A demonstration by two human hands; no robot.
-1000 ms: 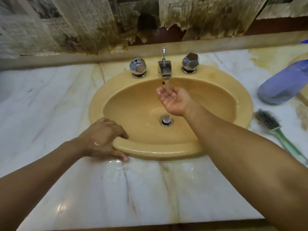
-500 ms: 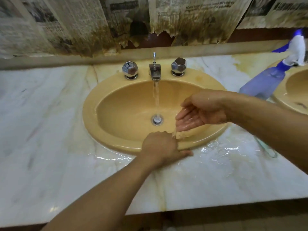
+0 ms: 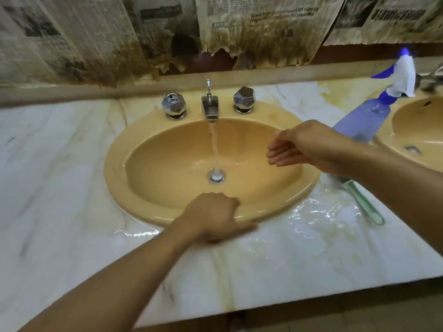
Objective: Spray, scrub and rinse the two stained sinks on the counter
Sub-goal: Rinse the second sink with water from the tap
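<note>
Over the right rim of the sink (image 3: 115, 173), the right hand (image 3: 299, 144) is flat, fingers straight, holding nothing. It's blurred, so I can't tell if it touches the rim. A second ago it was cupped under the tap (image 3: 210, 109); since then it has carried water across. The left hand (image 3: 215, 216) slid from near-left to near-centre rim, fingers curled over the edge, thumb on the counter (image 3: 72, 188). Tap running, puddle spread near right. Reads as the hand-rinse of this sink, nearly done. Spray bottle (image 3: 362, 121) and brush (image 3: 364, 204) lie idle beside the second sink (image 3: 412, 125), far right, probably next.
</note>
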